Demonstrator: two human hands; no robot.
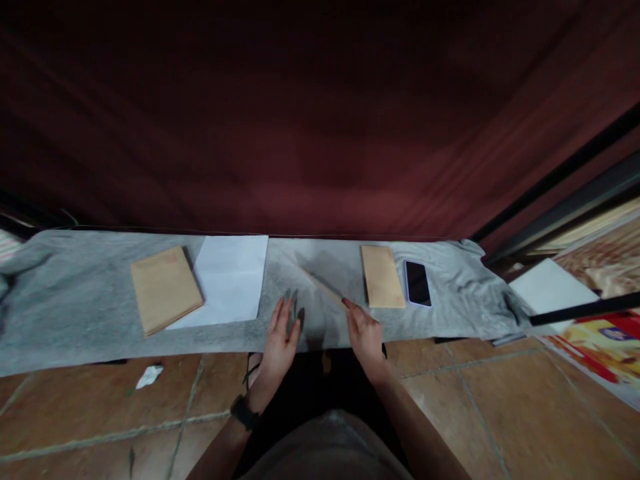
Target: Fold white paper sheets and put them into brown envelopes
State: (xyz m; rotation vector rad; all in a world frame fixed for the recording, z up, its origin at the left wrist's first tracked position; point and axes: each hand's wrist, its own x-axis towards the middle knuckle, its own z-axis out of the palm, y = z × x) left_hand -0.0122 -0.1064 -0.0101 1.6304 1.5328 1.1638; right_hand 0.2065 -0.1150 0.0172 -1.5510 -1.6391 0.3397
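Note:
My right hand (pixel 364 331) is closed on the near end of a thin tan strip that looks like a brown paper envelope (pixel 323 285) seen edge-on. It slants up and to the left over the grey cloth, casting a shadow. My left hand (pixel 281 343) is open above the cloth's front edge, thumb apart from the fingers, holding nothing. Left of it lies a white sheet of paper (pixel 233 277) with a crease. A stack of brown envelopes (pixel 167 289) partly covers that sheet. Beyond my right hand lies another brown envelope pile (pixel 383 277).
A phone (pixel 418 283) lies right of the smaller pile. Grey cloth (pixel 65 300) covers the long narrow bench, backed by a dark red curtain (pixel 320 147). A black frame (pixel 565 170) and a colourful printed package (pixel 607 343) stand at right. White scrap (pixel 149 377) lies on the tiled floor.

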